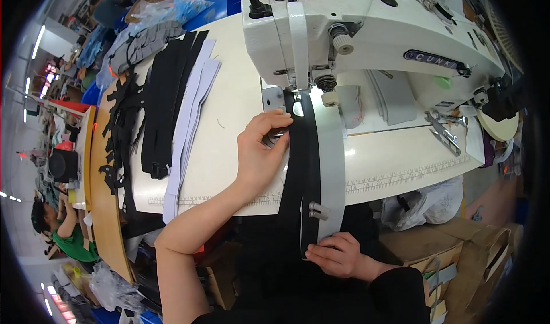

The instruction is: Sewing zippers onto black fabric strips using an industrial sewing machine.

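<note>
Black strip (pixel 311 166) and grey strip (pixel 332 169) trail from the machine (pixel 378 29) at one o'clock, left hand (pixel 262 147) curled alongside, fingers' grip unclear, right hand (pixel 339 256) pinching ends at five.

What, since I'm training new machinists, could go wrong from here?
The left hand lies close to the presser foot; a fingertip might slip under it. The black strip and grey strip could drift out of line if the right hand pulls unevenly at their lower end. The metal piece on them might snag if it reaches the foot.
</note>
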Action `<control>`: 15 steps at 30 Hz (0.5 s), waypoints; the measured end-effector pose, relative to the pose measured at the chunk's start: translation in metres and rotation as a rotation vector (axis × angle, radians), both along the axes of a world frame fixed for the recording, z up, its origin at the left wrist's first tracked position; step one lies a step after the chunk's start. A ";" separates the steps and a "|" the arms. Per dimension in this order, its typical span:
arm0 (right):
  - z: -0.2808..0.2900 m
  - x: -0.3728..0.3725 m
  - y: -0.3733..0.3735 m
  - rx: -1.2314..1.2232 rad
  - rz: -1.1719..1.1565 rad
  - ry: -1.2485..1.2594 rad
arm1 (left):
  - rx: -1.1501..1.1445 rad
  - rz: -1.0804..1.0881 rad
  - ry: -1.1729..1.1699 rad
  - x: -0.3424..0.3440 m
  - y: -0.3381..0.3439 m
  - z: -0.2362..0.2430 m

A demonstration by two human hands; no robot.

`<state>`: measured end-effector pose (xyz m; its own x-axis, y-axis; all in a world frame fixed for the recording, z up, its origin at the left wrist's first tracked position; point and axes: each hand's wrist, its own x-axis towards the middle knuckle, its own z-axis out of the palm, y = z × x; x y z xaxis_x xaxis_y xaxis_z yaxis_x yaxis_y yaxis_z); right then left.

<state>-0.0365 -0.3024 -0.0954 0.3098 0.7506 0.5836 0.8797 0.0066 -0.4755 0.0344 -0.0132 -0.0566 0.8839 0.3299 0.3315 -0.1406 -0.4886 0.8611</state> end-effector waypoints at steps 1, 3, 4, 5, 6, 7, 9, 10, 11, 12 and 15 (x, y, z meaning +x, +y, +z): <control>0.001 0.002 0.002 0.011 -0.018 0.002 | 0.002 -0.001 0.001 0.000 0.000 -0.001; 0.004 0.006 0.006 0.020 -0.034 -0.017 | 0.001 -0.005 0.013 -0.001 0.000 -0.001; 0.005 0.008 0.008 0.027 -0.049 -0.037 | 0.001 -0.007 0.013 -0.001 -0.001 0.001; 0.006 0.010 0.010 0.027 -0.051 -0.036 | -0.041 -0.013 0.049 -0.002 -0.003 0.003; 0.007 0.011 0.012 0.041 -0.068 -0.043 | -0.083 -0.017 0.085 -0.002 -0.004 0.006; 0.008 0.013 0.014 0.055 -0.085 -0.051 | -0.081 -0.017 0.086 -0.003 -0.005 0.007; 0.011 0.017 0.018 0.059 -0.103 -0.048 | -0.073 -0.018 0.080 -0.003 -0.005 0.007; 0.013 0.019 0.020 0.062 -0.121 -0.046 | -0.073 -0.018 0.081 -0.003 -0.005 0.007; 0.014 0.022 0.021 0.062 -0.121 -0.045 | -0.087 -0.024 0.095 -0.002 -0.005 0.006; 0.015 0.025 0.023 0.071 -0.135 -0.041 | -0.101 -0.030 0.110 -0.002 -0.005 0.006; 0.019 0.029 0.029 0.089 -0.159 -0.034 | -0.116 -0.040 0.093 -0.003 -0.005 0.005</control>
